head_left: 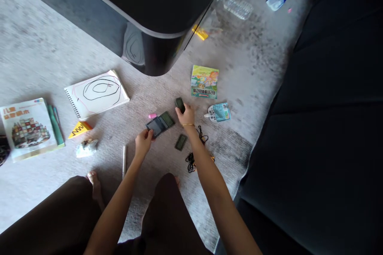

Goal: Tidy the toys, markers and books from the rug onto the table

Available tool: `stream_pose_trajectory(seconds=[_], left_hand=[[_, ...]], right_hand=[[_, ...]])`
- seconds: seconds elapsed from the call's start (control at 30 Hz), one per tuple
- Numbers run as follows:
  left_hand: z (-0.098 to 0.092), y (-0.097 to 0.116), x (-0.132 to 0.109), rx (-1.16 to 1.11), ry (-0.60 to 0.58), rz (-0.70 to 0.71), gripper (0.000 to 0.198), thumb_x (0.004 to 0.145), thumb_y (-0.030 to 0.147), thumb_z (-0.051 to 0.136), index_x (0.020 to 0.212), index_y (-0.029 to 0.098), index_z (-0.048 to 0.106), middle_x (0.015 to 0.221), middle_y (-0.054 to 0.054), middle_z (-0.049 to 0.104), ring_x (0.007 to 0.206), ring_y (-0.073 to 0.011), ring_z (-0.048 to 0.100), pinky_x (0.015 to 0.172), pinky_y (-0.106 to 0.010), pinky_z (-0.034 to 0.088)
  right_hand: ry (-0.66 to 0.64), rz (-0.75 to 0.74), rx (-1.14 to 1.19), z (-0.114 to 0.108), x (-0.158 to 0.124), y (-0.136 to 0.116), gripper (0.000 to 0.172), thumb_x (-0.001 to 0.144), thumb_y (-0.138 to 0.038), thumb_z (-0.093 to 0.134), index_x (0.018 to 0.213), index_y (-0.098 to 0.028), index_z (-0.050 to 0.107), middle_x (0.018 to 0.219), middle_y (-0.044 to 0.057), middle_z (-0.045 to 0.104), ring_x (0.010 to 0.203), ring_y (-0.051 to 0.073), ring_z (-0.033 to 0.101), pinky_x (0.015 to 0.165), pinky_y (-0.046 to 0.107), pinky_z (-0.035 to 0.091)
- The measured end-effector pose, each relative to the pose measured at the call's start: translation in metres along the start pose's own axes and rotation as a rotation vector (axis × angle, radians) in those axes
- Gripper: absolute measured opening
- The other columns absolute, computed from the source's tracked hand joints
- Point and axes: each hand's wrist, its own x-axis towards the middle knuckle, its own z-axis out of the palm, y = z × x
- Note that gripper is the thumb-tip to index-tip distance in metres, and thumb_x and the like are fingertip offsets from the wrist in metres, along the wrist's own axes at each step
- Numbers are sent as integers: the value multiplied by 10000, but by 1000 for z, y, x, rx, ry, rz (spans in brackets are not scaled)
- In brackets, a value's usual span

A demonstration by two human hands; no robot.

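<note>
My left hand pinches the near left corner of a flat, dark rectangular case just above the carpet. Its surface shows a dark bluish part and a greenish panel at the far right end; I cannot make out its kind. My right hand is closed on a small dark green rectangular block, to the right of the case. A similar small dark green rectangle lies on the carpet below that hand. Behind the case is a pink cap-like piece. Black cords lie bundled beside my right forearm.
A glossy black table juts in overhead; a dark sofa fills the right side. On the carpet lie a picture booklet, a blue-and-white pouch, a spiral sketchbook, a white stick and books.
</note>
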Motion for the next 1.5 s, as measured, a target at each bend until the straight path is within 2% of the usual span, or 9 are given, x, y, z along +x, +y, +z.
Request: stream_pose_trajectory(seconds=[0.13,0.3,0.47,0.63,0.8,0.97,1.2,1.37,1.5], left_hand=[[-3,-4,0,-26,-9,-41,318,845,433,492,655,189,567,618,-38,660,589,-190,657,539,-244,446],[-1,-7,5,-35,-39,-40,328,849,448,483,697,178,589,640,-39,677,608,-195,682,560,-249,485],[0,-6,12,-29,-77,-38,324,830,465,523,791,165,640,696,-40,702,639,-194,697,587,-253,510],[-2,-8,19,16,-123,-58,318,807,405,558,956,139,646,743,-44,710,590,-166,662,568,-254,506],[-2,-2,20,126,-166,-37,258,813,394,595,899,162,665,758,-48,711,719,-192,686,666,-271,498],[6,14,11,459,-65,41,368,864,474,593,1090,184,584,887,-76,727,892,-257,695,738,-320,487],[13,29,9,687,-195,120,398,902,368,574,1253,220,459,1064,-101,705,968,-274,688,750,-340,493],[10,24,12,616,-196,150,301,922,336,545,1185,196,504,984,-73,725,978,-253,685,769,-322,491],[14,15,7,582,-147,186,255,943,321,505,1154,180,520,995,-83,714,991,-247,675,785,-325,490]], right_hand=[[-96,-147,-27,8,-39,-11,394,842,-374,634,1133,-109,647,1086,181,626,1049,309,549,923,428,440],[-130,-82,-24,15,-59,-19,349,818,-348,667,1067,-104,672,1039,173,649,1007,290,583,888,399,465],[-178,-59,484,19,-64,-10,326,777,-423,664,945,-146,699,871,71,707,807,209,641,772,330,507],[-146,162,775,13,-80,-8,334,768,-463,617,904,-166,687,904,75,725,840,203,675,800,334,533],[-23,355,273,-20,-115,10,420,857,-529,543,956,-134,648,976,159,704,940,283,670,852,393,506],[-347,481,-239,-23,-139,10,560,869,-535,577,1165,-61,534,1060,228,678,943,323,696,759,376,516],[-278,322,-236,-34,-118,-16,431,898,-464,543,1163,-124,561,1006,155,715,928,285,704,739,328,505],[-285,274,-173,-23,-101,-30,707,907,-536,516,1414,-57,397,1010,195,719,921,321,703,745,365,515],[-300,162,-40,-10,-94,-34,893,887,-471,575,1546,-57,137,1263,227,629,1072,322,661,837,380,521]])
